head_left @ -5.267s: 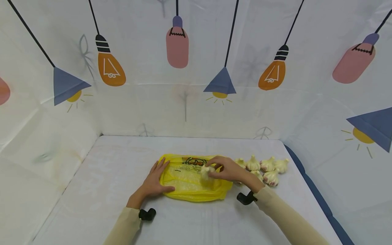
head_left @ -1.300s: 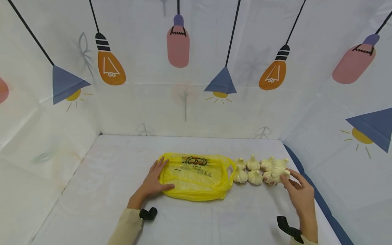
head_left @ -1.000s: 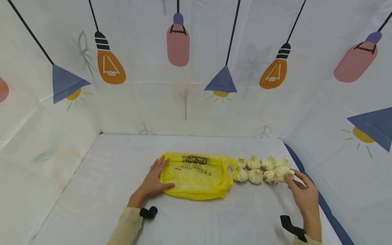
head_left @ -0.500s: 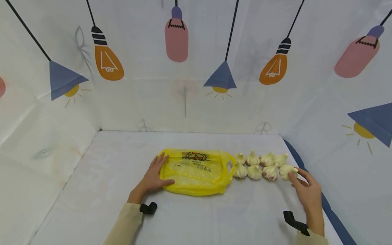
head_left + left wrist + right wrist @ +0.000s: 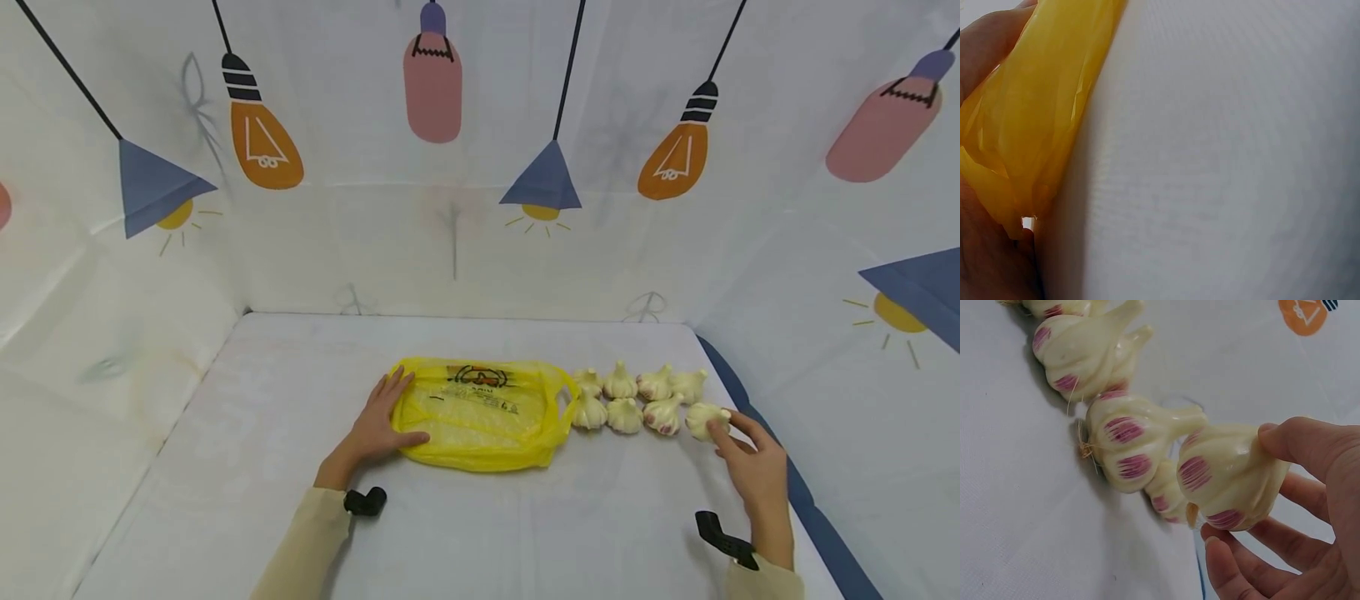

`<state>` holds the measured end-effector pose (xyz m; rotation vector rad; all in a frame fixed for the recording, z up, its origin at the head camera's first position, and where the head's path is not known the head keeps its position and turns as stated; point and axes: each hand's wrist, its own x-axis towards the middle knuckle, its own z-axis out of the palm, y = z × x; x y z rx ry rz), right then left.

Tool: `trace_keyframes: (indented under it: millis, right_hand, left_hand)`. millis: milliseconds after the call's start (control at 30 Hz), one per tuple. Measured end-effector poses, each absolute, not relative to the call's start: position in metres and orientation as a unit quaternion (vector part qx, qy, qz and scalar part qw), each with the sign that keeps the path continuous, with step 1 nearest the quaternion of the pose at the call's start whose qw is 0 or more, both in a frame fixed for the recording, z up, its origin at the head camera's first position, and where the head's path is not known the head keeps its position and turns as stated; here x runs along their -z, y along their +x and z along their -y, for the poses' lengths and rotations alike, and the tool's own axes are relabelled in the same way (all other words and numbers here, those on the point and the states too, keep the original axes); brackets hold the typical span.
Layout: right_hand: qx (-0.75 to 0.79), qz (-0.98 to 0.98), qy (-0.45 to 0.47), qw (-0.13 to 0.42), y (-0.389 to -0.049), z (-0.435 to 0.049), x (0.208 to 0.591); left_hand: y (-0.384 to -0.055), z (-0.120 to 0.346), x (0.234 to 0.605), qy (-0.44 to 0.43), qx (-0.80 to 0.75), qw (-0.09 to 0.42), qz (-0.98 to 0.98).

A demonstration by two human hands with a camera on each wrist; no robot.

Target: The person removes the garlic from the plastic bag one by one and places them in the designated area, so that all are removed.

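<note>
A yellow plastic bag (image 5: 480, 429) with dark print lies flat at mid-table, its handle toward the garlic. My left hand (image 5: 378, 425) rests with spread fingers on the bag's left end; in the left wrist view the yellow plastic (image 5: 1035, 106) bulges beside the fingers. At the right, my right hand (image 5: 753, 462) pinches a garlic bulb (image 5: 1229, 478) between thumb and fingers, at the near right end of the garlic group. The bulb is cream with purple streaks. Several more garlic bulbs (image 5: 624, 415) sit in two rows between the bag and this hand.
The white table (image 5: 540, 533) ends at the right in a dark blue edge (image 5: 802, 492). A white cloth wall (image 5: 360, 242) printed with lamps and light bulbs stands behind and at both sides. Each wrist carries a black camera mount (image 5: 365, 502).
My right hand has gone from over the bag to the right end of the garlic, carrying a bulb to the near row's end. My left hand stays on the bag; the head view tilts down slightly.
</note>
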<state>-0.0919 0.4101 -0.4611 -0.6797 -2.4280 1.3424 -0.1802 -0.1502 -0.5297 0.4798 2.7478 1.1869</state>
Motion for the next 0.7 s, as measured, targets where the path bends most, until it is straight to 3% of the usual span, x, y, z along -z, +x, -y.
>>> trace_keyframes:
  millis: [700]
  right_hand:
    - [-0.459, 0.840, -0.271, 0.100, -0.105, -0.421, 0.482]
  left_hand:
    - [-0.181, 0.150, 0.529, 0.153, -0.390, 0.058, -0.906]
